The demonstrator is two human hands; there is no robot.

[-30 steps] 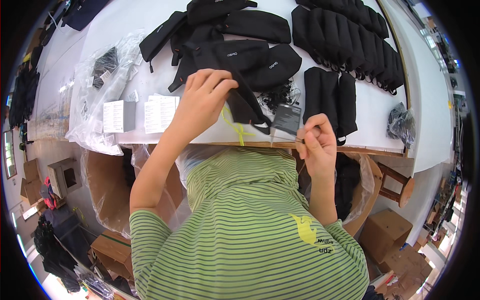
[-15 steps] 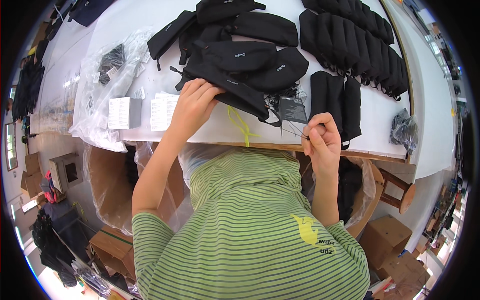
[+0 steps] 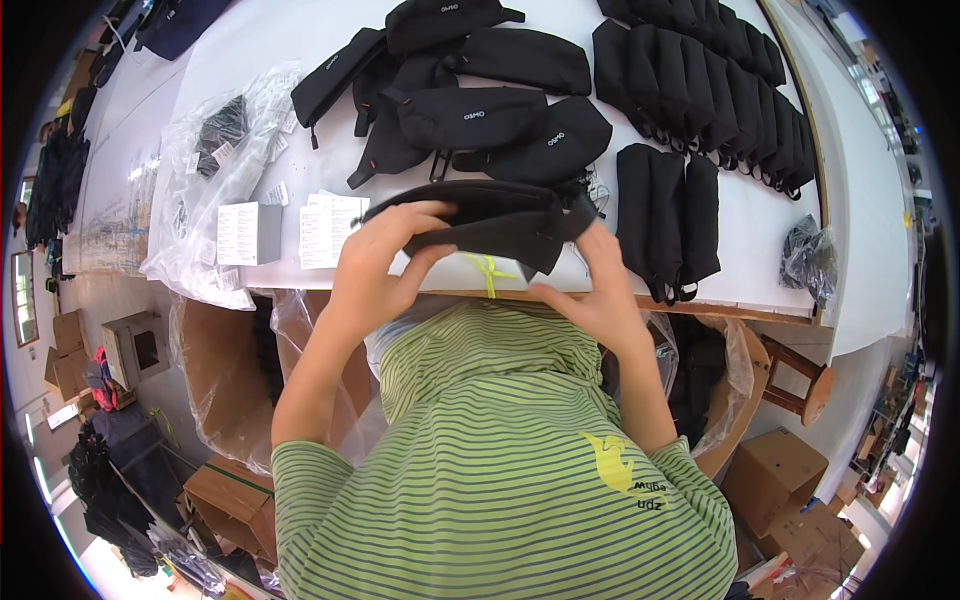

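A black fabric waist bag (image 3: pixel 490 215) is lifted over the table's near edge, its long opening facing up. My left hand (image 3: pixel 390 265) grips its left end, fingers inside the opening and thumb on the near side. At the other end, my right hand (image 3: pixel 605 290) has its fingers behind the bag's strapped end, the thumb stretched out below. Thin black strings (image 3: pixel 598 195) show just beyond this end. Behind the held bag lies a loose pile of similar black bags (image 3: pixel 470 118).
Rows of black bags (image 3: pixel 700 90) and a shorter group (image 3: pixel 660 215) stand on the right. On the left are paper label stacks (image 3: pixel 245 232) and a clear plastic bag (image 3: pixel 180 200). A yellow-green ribbon (image 3: pixel 489 272) lies at the table edge. Lined cartons (image 3: pixel 225 370) stand below.
My left hand has raised the bag off the pile and turned its opening upward. My right hand has moved from the dark hang tag to the bag's right end; the tag no longer shows.
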